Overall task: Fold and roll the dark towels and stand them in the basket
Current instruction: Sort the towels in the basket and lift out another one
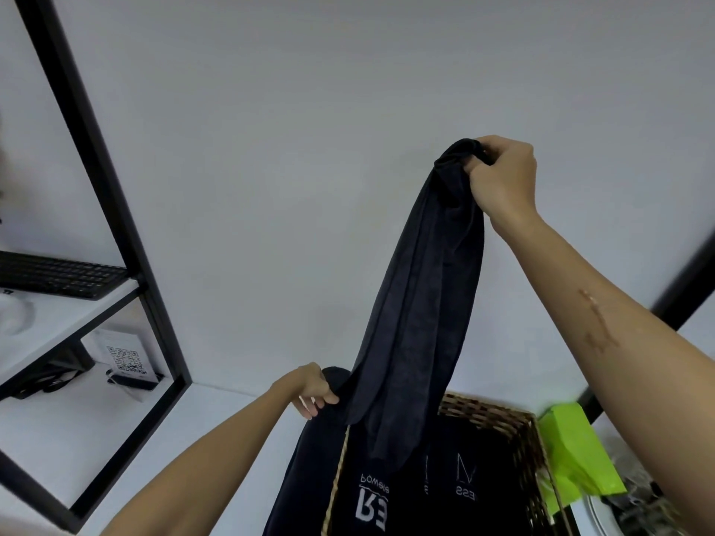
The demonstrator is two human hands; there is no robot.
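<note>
The right hand (503,179) is raised high before a pale wall (309,129), its fingers (478,170) clenched on the bunched top end of a dark towel (421,303). The towel hangs in long folds, slanting down and left, its lower end over the open basket (514,423). The left hand (311,388) is low, fingers pinching the towel's edge near the basket's left rim. More dark cloth with white lettering (425,493) lies inside the wicker basket, which stands on the white bench (232,439). A green bag (572,454) lies just right of the basket. On the left, a black-framed shelf (116,210) carries a keyboard (62,274).
</note>
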